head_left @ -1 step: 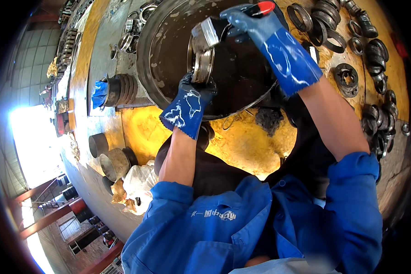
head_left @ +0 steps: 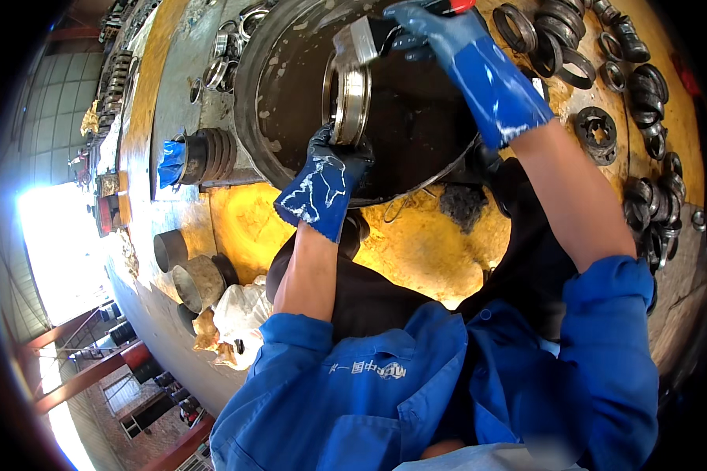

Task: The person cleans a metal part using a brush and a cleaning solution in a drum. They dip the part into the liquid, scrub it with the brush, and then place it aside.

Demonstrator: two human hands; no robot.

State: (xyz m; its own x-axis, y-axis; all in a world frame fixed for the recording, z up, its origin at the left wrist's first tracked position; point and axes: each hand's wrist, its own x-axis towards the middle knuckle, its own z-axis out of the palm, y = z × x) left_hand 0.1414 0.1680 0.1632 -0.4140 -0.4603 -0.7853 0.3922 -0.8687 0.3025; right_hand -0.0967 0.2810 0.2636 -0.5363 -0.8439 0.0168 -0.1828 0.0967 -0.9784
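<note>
My left hand (head_left: 332,163), in a wet blue rubber glove, grips the lower edge of a shiny metal ring (head_left: 354,104). The ring stands on edge over a round dark basin (head_left: 246,118) holding dark liquid. A flat paintbrush (head_left: 360,42) with a black and red handle is in my right hand (head_left: 440,38), gloved the same way. The fingers of that hand close round the handle. The brush's bristles are at the ring's upper edge; whether they touch it I cannot tell.
Dark rings (head_left: 558,31) lie grouped right of the basin, beside a notched disc (head_left: 596,135). Shiny rings (head_left: 221,72) sit to its left, near a ribbed stack with a blue wrap (head_left: 173,162). Cylindrical sleeves (head_left: 197,282) and a white bag (head_left: 239,312) stand lower left.
My right hand and the paintbrush have moved slightly upward, uncovering more of the ring's outer face. My left hand and the ring stay almost in place.
</note>
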